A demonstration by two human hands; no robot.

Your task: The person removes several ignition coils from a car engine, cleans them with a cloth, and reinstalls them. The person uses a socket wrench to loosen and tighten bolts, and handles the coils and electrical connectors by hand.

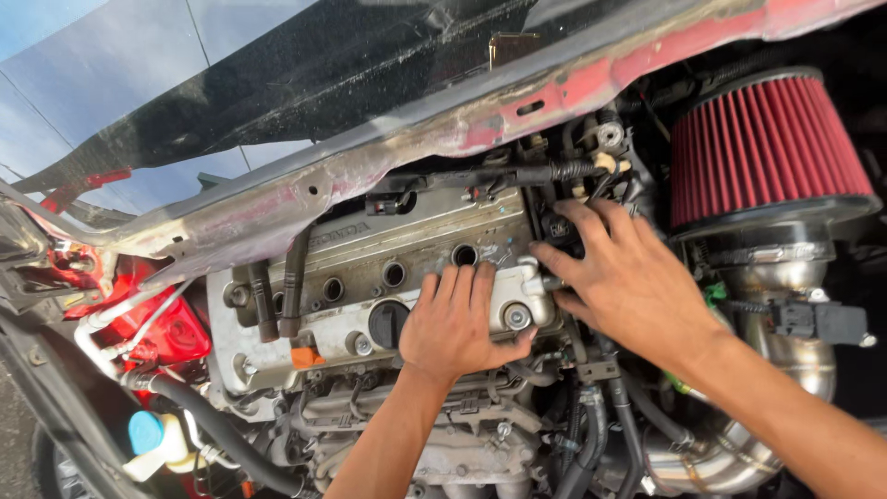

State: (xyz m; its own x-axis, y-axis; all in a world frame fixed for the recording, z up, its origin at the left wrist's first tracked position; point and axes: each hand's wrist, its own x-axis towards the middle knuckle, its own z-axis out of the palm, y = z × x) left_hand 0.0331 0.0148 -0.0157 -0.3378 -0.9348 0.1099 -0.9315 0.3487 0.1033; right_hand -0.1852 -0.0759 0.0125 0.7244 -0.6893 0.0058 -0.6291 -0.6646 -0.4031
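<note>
I look down into a red car's engine bay. My left hand (457, 319) lies flat, fingers together, on the silver valve cover (370, 263), beside its black oil filler cap (388, 322). My right hand (621, 273) reaches to the cover's right end, fingers curled around a black connector or hose fitting (559, 226) there; what the fingertips grip is partly hidden. Open round spark plug holes (465, 254) run along the cover.
A red cone air filter (762, 148) on a polished metal intake pipe (785, 360) stands at the right. Black hoses (294, 277) cross the cover's left. A blue-capped white reservoir (152, 439) sits lower left. The windshield and red cowl edge (554, 97) lie beyond.
</note>
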